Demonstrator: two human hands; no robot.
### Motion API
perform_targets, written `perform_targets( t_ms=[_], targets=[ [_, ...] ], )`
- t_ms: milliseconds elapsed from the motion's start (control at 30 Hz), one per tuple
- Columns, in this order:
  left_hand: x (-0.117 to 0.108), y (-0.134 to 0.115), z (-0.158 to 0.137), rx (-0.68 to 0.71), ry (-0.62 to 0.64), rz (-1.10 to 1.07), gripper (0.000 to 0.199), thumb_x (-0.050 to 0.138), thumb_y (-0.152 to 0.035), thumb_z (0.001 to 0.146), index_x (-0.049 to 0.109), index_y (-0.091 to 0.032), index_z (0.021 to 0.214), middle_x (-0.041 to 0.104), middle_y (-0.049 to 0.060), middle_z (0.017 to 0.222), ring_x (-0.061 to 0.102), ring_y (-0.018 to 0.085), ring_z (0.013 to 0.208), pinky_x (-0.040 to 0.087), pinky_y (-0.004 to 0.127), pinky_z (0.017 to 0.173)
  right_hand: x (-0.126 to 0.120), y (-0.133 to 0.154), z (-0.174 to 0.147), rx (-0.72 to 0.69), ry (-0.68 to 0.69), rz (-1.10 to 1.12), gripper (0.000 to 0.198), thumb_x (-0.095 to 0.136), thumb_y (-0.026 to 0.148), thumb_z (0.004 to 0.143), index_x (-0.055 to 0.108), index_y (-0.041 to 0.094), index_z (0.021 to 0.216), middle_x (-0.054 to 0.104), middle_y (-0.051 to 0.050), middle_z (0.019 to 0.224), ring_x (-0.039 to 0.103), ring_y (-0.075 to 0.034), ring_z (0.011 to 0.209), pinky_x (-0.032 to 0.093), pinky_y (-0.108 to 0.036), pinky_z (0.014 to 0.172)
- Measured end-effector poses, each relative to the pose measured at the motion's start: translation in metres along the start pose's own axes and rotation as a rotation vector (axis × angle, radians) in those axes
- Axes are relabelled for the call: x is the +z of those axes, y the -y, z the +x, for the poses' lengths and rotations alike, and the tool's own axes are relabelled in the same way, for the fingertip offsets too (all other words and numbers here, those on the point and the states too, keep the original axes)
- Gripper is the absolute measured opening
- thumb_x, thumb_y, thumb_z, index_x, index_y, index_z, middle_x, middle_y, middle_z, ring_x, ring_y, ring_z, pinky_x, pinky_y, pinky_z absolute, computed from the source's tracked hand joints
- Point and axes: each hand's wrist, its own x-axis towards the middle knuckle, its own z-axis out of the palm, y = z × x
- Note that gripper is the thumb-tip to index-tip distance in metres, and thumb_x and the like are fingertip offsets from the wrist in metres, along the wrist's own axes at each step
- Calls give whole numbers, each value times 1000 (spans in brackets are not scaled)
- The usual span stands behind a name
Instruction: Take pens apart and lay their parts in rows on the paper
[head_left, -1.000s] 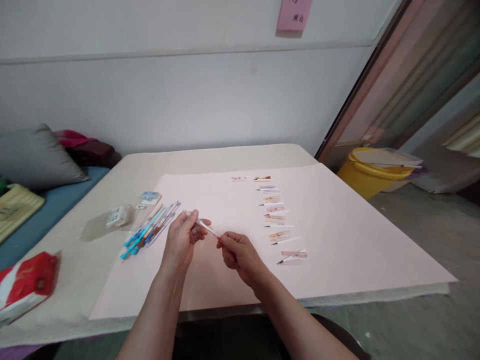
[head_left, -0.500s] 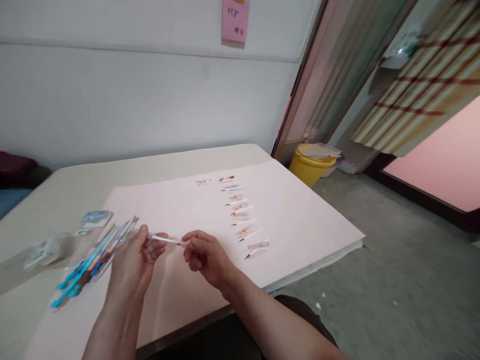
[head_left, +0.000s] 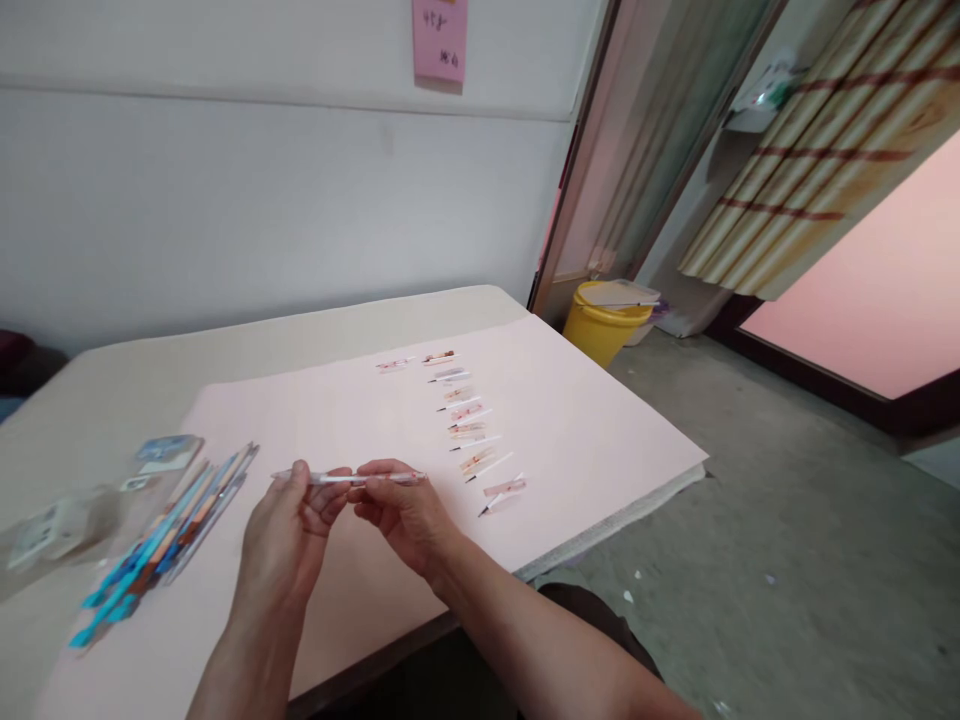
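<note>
A slim pen (head_left: pixel 334 479) with a white refill inside lies level between my two hands above the pink sheet (head_left: pixel 330 400). My left hand (head_left: pixel 281 530) pinches it near its clear pointed end, which sticks out to the left. Closed around the other end is my right hand (head_left: pixel 401 515), where a clear barrel with reddish marks shows above the fingers. My fingers hide where the parts meet. Left of my left hand lies a bundle of blue, orange and clear pens (head_left: pixel 180 535). Right of my right hand, several white refills with small patterned pieces (head_left: pixel 476 462) form a column.
At the table's left are a blue-and-white packet (head_left: pixel 166 452) and a blurred clear bag with a white item (head_left: pixel 56 530). A white wall (head_left: pixel 285 200) stands behind the table. A yellow bin (head_left: pixel 604 330) is on the floor beyond the right edge.
My hands have come together along the pen, and the visible white and red length between them has shortened. The barrel now shows above my right fingers. The view has shifted slightly right.
</note>
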Motion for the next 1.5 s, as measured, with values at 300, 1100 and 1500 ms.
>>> perform_targets(
  t_ms=[300, 1100, 1500],
  targets=[
    [-1, -1, -3, 9, 25, 68, 22, 69, -28, 71, 52, -15, 77, 67, 5, 76, 57, 9, 53, 48, 19, 51, -5, 1, 1, 2, 15, -56, 23, 74, 22, 65, 60, 16, 82, 68, -2, 77, 65, -13, 69, 46, -22, 60],
    [-1, 6, -2, -30, 16, 52, 17, 72, -19, 68, 59, -14, 78, 66, 2, 76, 63, 10, 68, 51, 17, 60, -5, 3, 3, -81, -142, -113, 16, 69, 20, 62, 59, 18, 75, 58, 3, 58, 52, -9, 51, 33, -20, 47],
    [1, 14, -2, -16, 58, -10, 15, 68, -20, 73, 60, -14, 84, 66, 7, 90, 63, 10, 74, 51, 19, 67, -6, 7, 3, -118, -184, -114, 14, 68, 15, 60, 59, 17, 72, 57, 3, 58, 51, -9, 54, 33, -20, 48]
  ],
)
